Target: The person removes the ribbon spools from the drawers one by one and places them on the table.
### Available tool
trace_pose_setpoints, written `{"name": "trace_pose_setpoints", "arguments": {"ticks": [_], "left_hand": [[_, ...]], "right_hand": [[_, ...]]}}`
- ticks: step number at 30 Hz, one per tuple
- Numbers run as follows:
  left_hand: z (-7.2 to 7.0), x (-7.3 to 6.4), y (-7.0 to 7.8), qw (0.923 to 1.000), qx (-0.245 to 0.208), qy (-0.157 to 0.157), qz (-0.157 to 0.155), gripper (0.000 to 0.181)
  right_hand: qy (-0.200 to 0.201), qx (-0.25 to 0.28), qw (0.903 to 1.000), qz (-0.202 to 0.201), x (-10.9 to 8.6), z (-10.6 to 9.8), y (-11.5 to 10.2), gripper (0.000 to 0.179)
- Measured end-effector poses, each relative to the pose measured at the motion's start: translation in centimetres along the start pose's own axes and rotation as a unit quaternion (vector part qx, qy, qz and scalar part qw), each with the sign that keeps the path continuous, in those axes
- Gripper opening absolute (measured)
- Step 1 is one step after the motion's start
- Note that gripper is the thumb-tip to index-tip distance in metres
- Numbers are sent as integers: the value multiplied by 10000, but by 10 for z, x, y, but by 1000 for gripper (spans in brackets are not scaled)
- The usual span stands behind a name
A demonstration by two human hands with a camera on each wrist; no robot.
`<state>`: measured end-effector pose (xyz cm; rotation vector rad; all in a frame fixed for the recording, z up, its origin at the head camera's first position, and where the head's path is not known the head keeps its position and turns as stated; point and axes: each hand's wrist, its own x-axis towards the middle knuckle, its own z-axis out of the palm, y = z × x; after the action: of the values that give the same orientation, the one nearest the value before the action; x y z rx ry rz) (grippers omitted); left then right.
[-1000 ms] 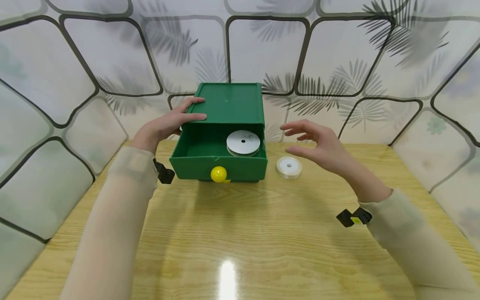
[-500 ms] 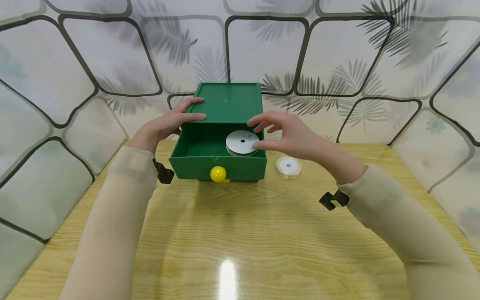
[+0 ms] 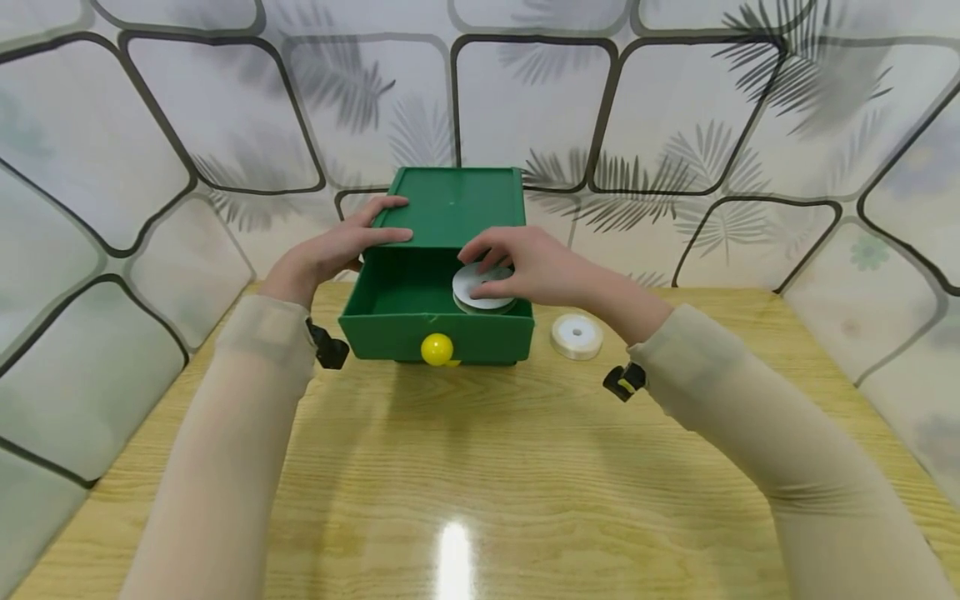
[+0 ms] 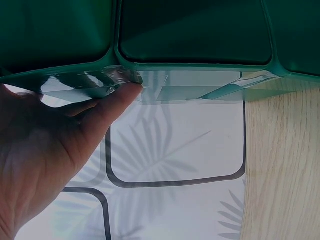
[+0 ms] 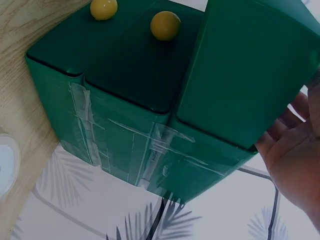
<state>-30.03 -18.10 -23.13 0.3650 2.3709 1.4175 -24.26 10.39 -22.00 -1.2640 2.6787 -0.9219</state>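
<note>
A green drawer cabinet [image 3: 450,204] stands on the table, its top drawer [image 3: 390,335] pulled out. In the head view, my left hand [image 3: 322,254] rests at the cabinet's left top edge with fingers extended; the left wrist view has that hand [image 4: 45,155] against the taped side. My right hand [image 3: 540,265] reaches in over the drawer's right wall. Its thumb and fingertips hover over a white ribbon spool [image 3: 463,292] in the drawer, partly covering it. From the right wrist, the hand [image 5: 292,155] appears beside the drawer, fingertips hidden behind its wall.
A second ribbon spool [image 3: 577,336] lies flat on the wooden table [image 3: 480,467], right of the cabinet. A yellow knob [image 3: 437,349] sticks out of the drawer front. Lower drawers carry knobs [image 5: 165,25] too. A patterned backdrop [image 3: 532,100] rises close behind.
My right hand has moved left from above the table, past the drawer's right wall, to the spool inside. The left hand and the cabinet have stayed in place.
</note>
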Motion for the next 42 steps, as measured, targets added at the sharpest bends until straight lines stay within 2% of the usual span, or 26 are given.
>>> {"name": "trace_pose_setpoints", "arguments": {"ticks": [9, 16, 35, 42], "left_hand": [[0, 1, 0, 10000, -24, -32, 0, 75], [0, 1, -1, 10000, -28, -30, 15, 75], [-1, 1, -3, 9999, 101, -74, 62, 75], [-2, 2, -3, 9999, 86, -104, 94, 75]], "right_hand": [[-201, -205, 9988, 392, 4, 6, -4, 40], [-426, -541, 9965, 478, 7, 7, -7, 38], [-905, 571, 9937, 321, 24, 20, -22, 34], [-893, 552, 9942, 235, 22, 13, -23, 42]]}}
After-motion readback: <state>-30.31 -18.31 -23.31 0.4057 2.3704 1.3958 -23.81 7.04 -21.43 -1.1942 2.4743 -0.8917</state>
